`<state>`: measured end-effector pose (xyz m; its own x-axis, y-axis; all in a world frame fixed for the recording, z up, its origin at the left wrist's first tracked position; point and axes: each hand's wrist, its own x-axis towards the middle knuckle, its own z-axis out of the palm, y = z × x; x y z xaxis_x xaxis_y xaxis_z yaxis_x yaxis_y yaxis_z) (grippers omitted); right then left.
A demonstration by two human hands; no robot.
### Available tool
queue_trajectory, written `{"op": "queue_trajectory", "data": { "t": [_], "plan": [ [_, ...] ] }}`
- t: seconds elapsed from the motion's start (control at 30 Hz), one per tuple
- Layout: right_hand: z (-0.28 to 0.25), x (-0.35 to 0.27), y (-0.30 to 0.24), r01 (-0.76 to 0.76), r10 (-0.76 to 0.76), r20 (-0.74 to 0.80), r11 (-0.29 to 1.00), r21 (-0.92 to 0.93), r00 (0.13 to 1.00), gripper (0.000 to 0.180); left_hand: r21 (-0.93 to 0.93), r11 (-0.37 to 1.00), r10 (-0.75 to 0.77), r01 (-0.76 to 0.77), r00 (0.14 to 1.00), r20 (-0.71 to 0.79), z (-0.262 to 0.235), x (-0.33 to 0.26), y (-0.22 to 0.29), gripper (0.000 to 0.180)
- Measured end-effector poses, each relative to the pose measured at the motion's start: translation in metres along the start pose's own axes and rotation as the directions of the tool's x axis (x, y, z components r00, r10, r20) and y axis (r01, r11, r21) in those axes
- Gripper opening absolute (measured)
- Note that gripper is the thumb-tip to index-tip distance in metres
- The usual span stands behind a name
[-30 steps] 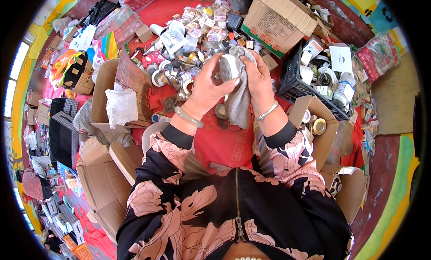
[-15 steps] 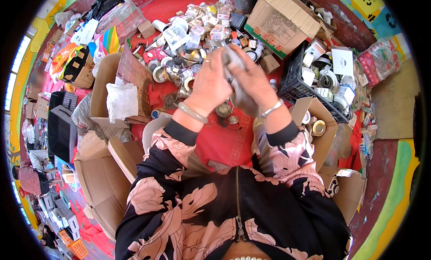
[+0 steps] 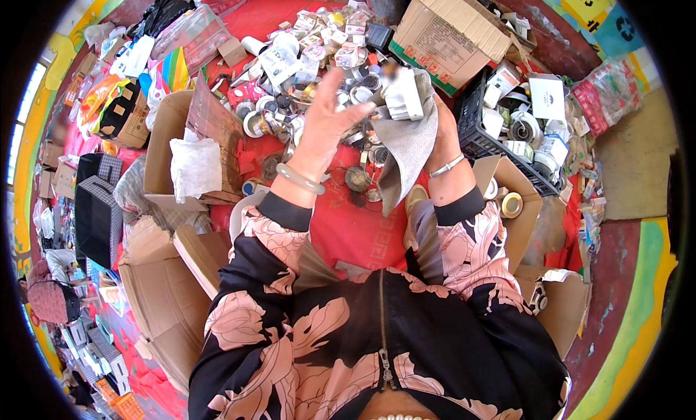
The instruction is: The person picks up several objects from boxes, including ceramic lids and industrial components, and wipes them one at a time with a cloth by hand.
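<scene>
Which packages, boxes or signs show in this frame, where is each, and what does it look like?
Small white box: held in the right hand with a grey cloth.
Brown cardboard box: top right, open flaps, printed label.
Black crate: right, holding white packages.
Yellow sign: top right corner, black symbol.
Open cardboard box: left, holding white plastic.

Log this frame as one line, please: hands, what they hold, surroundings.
right hand: holds small white boxy item in grey cloth | left hand: open beside it, fingers spread | below: pile of tape rolls on red mat
</scene>
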<state>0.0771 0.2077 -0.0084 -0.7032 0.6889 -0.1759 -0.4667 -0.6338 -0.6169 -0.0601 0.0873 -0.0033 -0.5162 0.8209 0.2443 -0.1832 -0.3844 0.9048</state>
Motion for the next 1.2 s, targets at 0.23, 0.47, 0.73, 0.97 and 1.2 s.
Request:
{"op": "queue_trajectory", "data": {
  "t": [0.23,0.47,0.73,0.97,1.2],
  "plan": [
    [0.001,-0.005,0.017,0.022,-0.025,-0.007,0.957,-0.289,1.000,0.031,0.016,0.986,-0.168,0.168,0.960,0.223,0.023,-0.008,0.001,0.077],
    [0.017,-0.009,-0.009,0.327,-0.442,-0.154,0.819,-0.472,0.884,0.036,0.028,0.992,-0.124,0.122,0.989,0.086,0.007,-0.004,-0.001,0.070],
    [0.025,-0.023,0.010,0.401,-0.182,0.385,0.670,-0.625,0.905,0.039,0.058,0.977,-0.212,0.205,0.962,0.171,0.008,-0.005,0.002,0.058],
    [0.017,-0.014,0.019,0.415,-0.417,0.268,0.318,-0.853,0.869,0.026,0.644,0.765,-0.147,-0.003,0.973,0.179,0.013,-0.013,-0.009,0.060],
    [0.006,-0.005,0.006,0.209,-0.064,0.224,0.665,-0.717,0.972,0.036,0.742,0.659,-0.094,-0.124,0.965,0.245,0.019,-0.018,-0.005,0.057]
  ]
}}
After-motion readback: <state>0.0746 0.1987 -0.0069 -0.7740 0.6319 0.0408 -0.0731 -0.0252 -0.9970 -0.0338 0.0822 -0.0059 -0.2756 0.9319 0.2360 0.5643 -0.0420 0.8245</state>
